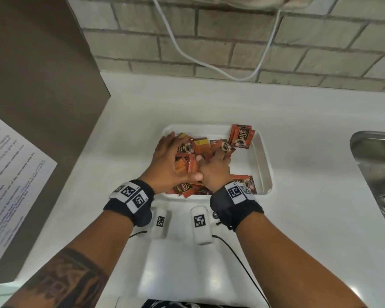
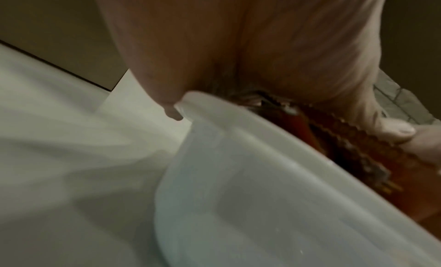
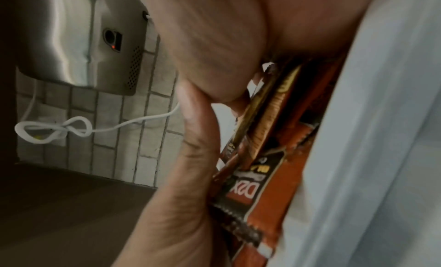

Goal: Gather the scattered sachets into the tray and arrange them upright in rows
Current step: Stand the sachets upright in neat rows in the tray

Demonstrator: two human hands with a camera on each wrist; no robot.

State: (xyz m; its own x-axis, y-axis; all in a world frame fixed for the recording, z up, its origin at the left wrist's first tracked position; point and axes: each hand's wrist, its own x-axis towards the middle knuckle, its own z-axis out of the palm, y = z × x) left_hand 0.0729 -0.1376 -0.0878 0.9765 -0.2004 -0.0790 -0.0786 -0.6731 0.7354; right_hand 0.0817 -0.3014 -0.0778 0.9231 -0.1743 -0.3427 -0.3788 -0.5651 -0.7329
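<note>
A white tray (image 1: 265,165) sits on the white counter and holds a loose pile of orange-red sachets (image 1: 200,143). A few sachets (image 1: 242,136) stand upright in its back right corner. My left hand (image 1: 176,156) lies spread over the left of the pile, thumb toward my right hand. My right hand (image 1: 216,167) is curled into the middle of the pile and grips a bundle. The right wrist view shows those sachets (image 3: 267,139) on edge between my thumb (image 3: 198,139) and the tray wall (image 3: 381,139). In the left wrist view my thumb (image 2: 393,131) presses on sachet edges (image 2: 334,131) behind the rim (image 2: 262,139).
A steel sink (image 1: 376,174) is set in the counter at the right. Two white tagged blocks (image 1: 160,221) (image 1: 200,225) lie just in front of the tray. A brown cabinet with a printed sheet (image 1: 9,174) stands at the left. A white cable (image 1: 209,65) hangs on the tiled wall.
</note>
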